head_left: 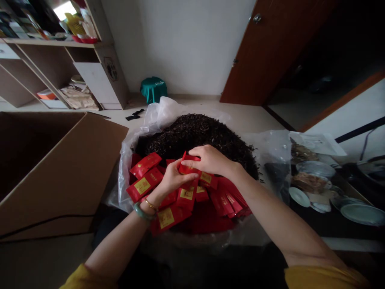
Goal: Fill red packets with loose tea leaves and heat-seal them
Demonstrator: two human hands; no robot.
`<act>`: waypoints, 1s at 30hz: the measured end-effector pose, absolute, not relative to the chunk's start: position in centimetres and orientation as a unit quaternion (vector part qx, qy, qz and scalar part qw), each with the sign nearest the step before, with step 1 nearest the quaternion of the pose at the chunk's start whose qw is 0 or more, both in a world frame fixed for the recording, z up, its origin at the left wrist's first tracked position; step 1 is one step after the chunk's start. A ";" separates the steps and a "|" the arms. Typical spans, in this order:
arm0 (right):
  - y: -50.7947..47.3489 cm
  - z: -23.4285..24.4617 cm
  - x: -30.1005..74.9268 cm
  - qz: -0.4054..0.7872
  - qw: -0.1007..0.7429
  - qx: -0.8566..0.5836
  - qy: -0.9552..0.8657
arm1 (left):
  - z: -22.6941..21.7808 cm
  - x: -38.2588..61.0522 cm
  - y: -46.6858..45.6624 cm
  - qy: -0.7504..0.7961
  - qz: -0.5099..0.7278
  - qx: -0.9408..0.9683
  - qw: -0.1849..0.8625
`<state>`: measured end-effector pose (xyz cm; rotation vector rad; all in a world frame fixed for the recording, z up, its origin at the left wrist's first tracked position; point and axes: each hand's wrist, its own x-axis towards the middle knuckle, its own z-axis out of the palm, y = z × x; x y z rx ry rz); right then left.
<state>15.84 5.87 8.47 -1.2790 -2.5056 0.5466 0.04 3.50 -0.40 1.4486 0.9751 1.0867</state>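
Note:
Both my hands meet over the near side of a large clear plastic bag (164,108), around one small red packet (187,170). Its lower part is gripped by my left hand (174,176), thumb across the front. My right hand (207,158) closes on its upper edge; whether the mouth is parted is hard to make out. Dark dried leaves, like loose tea (198,128), are heaped just beyond. Several filled-looking red packets with gold labels (144,184) lie below and left of my hands. Flat red packets (225,200) are fanned out near my right forearm.
An open cardboard box (99,140) stands close on the left. To the right, a dark table (276,180) bears glass bowls (315,170) and a lid (362,214). A green covered stool or bin (154,89) stands by the wall, near a brown door (264,44).

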 end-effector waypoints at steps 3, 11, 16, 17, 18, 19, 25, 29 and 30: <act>6.0 8.0 15.9 0.183 0.185 -0.446 -0.856 | -0.1 0.2 3.4 0.403 0.463 0.585 0.531; 6.0 8.0 16.4 0.262 0.248 -0.430 -0.828 | 0.0 0.1 3.7 0.372 0.471 0.548 0.583; 7.5 9.6 17.4 0.399 0.087 -0.434 -0.803 | 0.3 -0.2 3.7 0.400 0.430 0.599 0.544; 7.8 10.0 17.6 0.431 0.045 -0.412 -0.801 | 0.4 -0.3 3.7 0.406 0.420 0.615 0.530; 8.1 10.3 17.7 0.463 0.003 -0.390 -0.796 | 0.4 -0.3 3.7 0.409 0.410 0.630 0.518; 8.4 10.6 17.7 0.486 -0.032 -0.372 -0.790 | 0.5 -0.4 3.6 0.411 0.401 0.641 0.509; 8.7 10.3 16.3 0.301 -0.048 -0.395 -0.867 | 0.4 -0.4 3.6 0.420 0.374 0.657 0.503; 8.8 9.9 16.3 0.259 -0.024 -0.383 -0.886 | 0.9 -0.6 3.8 0.427 0.366 0.656 0.503; 8.9 9.9 16.5 0.273 -0.019 -0.376 -0.886 | 1.0 -0.7 3.8 0.428 0.362 0.659 0.502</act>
